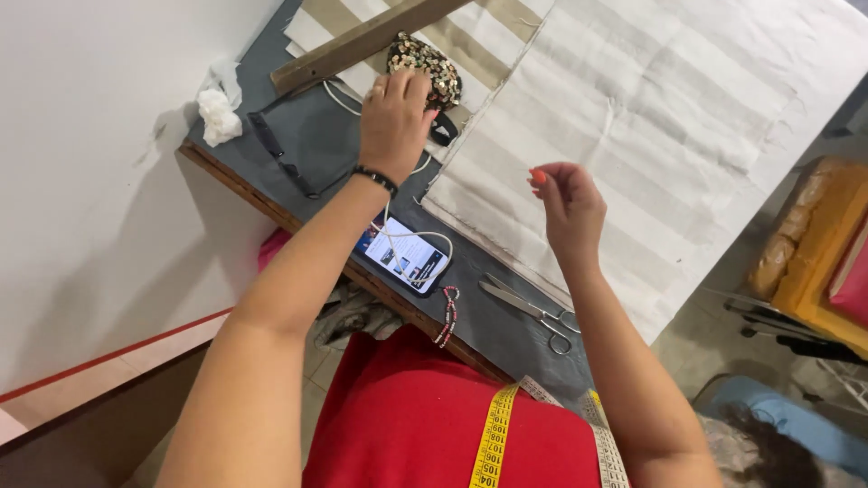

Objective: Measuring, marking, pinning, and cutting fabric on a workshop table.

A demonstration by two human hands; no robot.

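Reaching for sequined pouch point(425, 65) at counter's point(316, 136) far edge.
Left hand point(393, 117) resting loosely curled on soft, light, bumpy pouch, gripping nothing; right hand point(568, 210) hovering nearby over striped cloth point(669, 117), fingertips pinched, contents unclear; probably best pinching pouch's sides.

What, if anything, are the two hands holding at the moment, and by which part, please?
The left hand rests on the sequined pouch, its fingers over the near edge. The right hand is raised over the striped fabric, fingertips pinched; anything in that grip is too small to tell.
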